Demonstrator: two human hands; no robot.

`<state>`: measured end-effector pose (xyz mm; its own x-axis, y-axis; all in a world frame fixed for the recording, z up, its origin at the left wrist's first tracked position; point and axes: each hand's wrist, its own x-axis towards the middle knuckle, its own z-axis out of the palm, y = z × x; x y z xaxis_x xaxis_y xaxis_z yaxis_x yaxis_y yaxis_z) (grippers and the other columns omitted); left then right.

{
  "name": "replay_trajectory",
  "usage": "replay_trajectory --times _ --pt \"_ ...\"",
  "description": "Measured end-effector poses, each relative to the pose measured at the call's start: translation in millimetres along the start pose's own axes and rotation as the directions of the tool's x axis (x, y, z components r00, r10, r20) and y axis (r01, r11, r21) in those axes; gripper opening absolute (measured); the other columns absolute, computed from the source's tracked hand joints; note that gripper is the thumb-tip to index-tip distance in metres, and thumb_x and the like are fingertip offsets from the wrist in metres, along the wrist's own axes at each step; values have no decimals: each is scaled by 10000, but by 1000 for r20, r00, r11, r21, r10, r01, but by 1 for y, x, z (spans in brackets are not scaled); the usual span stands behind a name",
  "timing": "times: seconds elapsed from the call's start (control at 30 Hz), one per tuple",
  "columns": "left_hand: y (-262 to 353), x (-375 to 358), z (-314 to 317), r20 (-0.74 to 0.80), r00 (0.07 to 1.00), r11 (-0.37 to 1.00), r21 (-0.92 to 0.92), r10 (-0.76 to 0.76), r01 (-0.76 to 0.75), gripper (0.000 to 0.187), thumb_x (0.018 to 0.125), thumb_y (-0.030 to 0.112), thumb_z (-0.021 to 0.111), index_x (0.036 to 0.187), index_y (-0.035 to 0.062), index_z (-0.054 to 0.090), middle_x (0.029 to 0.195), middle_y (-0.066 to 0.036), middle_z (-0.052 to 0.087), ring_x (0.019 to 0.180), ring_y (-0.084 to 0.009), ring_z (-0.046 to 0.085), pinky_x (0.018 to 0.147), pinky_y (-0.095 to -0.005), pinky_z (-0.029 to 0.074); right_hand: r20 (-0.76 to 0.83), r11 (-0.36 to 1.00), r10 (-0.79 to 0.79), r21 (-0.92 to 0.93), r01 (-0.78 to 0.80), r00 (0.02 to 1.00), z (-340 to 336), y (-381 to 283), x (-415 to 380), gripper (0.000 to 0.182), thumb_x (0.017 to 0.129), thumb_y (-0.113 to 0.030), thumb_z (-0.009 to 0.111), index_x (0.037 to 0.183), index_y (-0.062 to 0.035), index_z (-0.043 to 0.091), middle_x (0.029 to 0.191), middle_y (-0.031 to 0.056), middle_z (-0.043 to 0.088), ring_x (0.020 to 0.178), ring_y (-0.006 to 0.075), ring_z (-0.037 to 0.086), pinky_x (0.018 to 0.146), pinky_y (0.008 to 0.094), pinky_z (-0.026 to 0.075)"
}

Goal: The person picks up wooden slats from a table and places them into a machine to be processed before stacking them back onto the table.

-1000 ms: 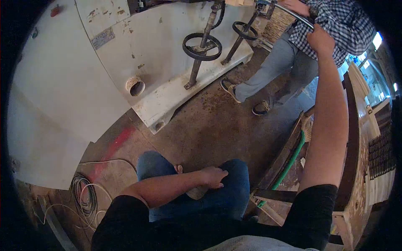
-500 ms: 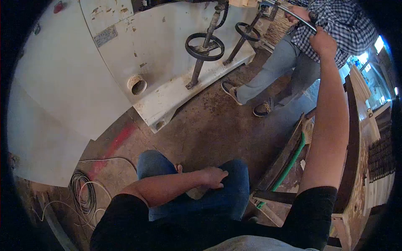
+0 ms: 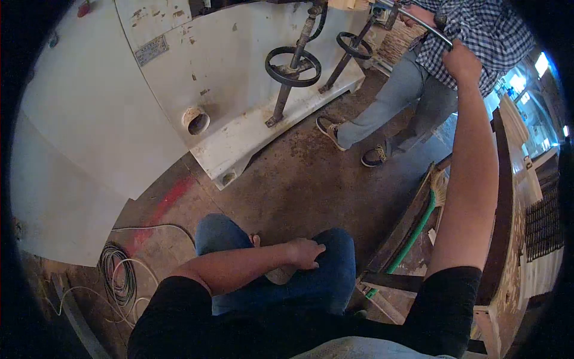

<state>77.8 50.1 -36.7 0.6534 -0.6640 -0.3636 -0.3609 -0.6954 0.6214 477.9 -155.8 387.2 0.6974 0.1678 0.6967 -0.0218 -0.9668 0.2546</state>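
Observation:
My right hand (image 3: 463, 61) is closed round the near end of a shiny metal bar (image 3: 418, 21) at the upper right. A co-worker's hand (image 3: 417, 16) is beside the same bar, farther along it. Across my lap lies my left forearm, and my left hand (image 3: 306, 253) rests on my jeans (image 3: 338, 269) near the right knee. Its fingers are curled, and whether anything is under them is hidden.
A large pale machine (image 3: 161, 90) with two black handwheels (image 3: 292, 67) fills the left and top. The co-worker (image 3: 478, 36) stands at the upper right. Coiled cable (image 3: 118, 275) lies at lower left. A green hose (image 3: 412, 239) and wooden bench (image 3: 514, 239) are at right.
The co-worker's hand and upper body have shifted slightly to the left. My arms have hardly moved.

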Motion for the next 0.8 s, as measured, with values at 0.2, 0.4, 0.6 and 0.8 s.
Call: replay_trajectory --times 0.2,0.4,0.6,0.8 --pt "6 -3 -7 47 997 998 -31 -55 56 647 910 325 663 1408 -30 452 1319 -261 575 1248 -410 544 1052 -484 448 15 999 -9 -33 10 1000 0 -1 -1 404 882 -373 568 1173 -99 622 1135 177 711 1058 371 686 892 511 528" --pt "-2 2 2 -10 1000 1000 -22 -11 11 646 886 348 672 1394 5 468 1279 -246 602 1203 -426 567 1022 -496 462 -26 1000 -22 -11 22 999 1 2 -2 402 881 -381 574 1160 -97 625 1102 182 715 1047 376 687 878 511 534" --pt "1 0 -2 -19 1000 1000 2 -25 25 656 885 371 677 1388 3 473 1285 -238 606 1213 -414 568 1017 -494 466 -67 999 1 41 2 998 -1 0 -5 352 870 -297 546 1149 -98 630 1102 190 712 1041 374 688 890 509 529" --pt "-4 3 1 0 1000 1000 21 -9 9 671 907 322 659 1432 -23 423 1328 -263 571 1266 -405 530 1056 -479 439 -63 1000 1 7 0 998 0 -3 -3 350 859 -270 528 1152 -110 634 1091 180 716 1023 370 692 869 521 525"
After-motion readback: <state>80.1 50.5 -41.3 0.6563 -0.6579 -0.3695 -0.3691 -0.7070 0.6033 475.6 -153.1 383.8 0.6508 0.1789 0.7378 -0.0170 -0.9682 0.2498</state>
